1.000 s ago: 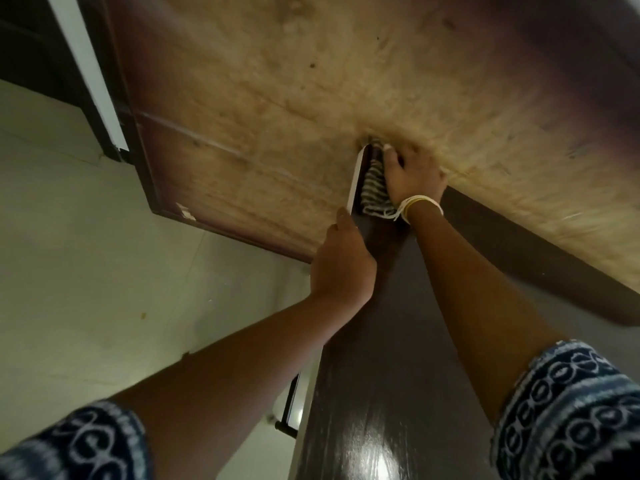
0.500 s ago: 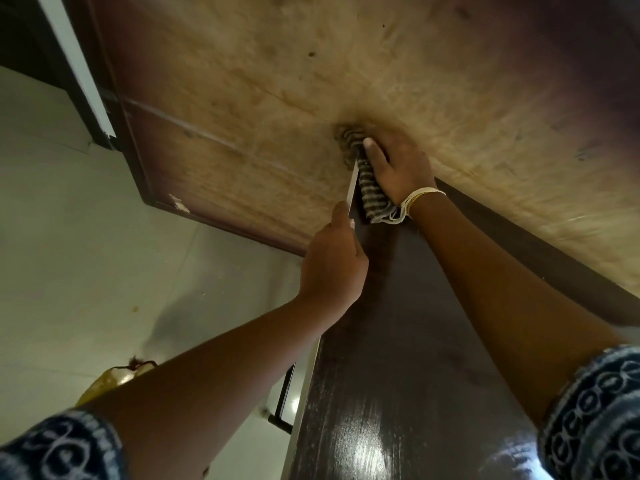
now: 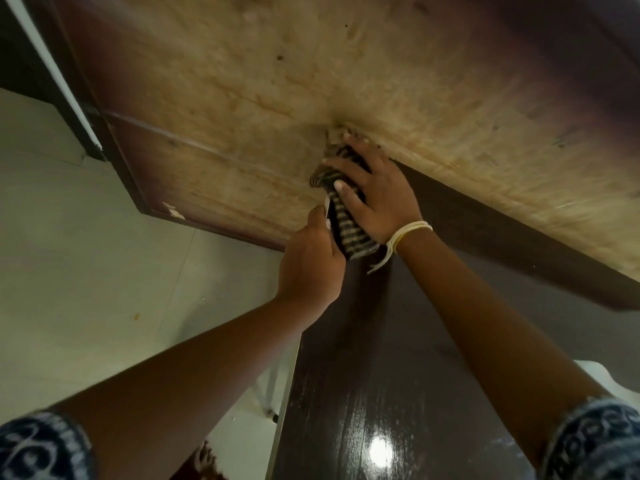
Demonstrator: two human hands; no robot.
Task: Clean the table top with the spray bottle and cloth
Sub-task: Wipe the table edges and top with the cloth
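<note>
A person is pressing a striped cloth (image 3: 341,202) against the far end of a dark, glossy table top (image 3: 374,393), where the top is meeting a worn, pale, rough-grained wooden panel (image 3: 311,81) with dark reddish-brown edges. The cloth, woven in dark and light bands, is bunched into a long roll; its long axis is running along the table top's left edge, one end pointing at the panel and the other back toward the person. The right hand (image 3: 377,195), a pale cord bracelet (image 3: 405,237) tied at its wrist, is lying over the cloth with fingers (image 3: 346,164) spread and pressing down on it. The left hand (image 3: 311,265) is curling around the table top's left edge just beside the cloth, thumb touching the near end of the roll. Patterned blue-and-white sleeves (image 3: 595,441) are covering both upper arms. A bright glare spot is shining on the streaked table surface near the person, and a pale tiled floor (image 3: 86,271) is lying left of the table top.
</note>
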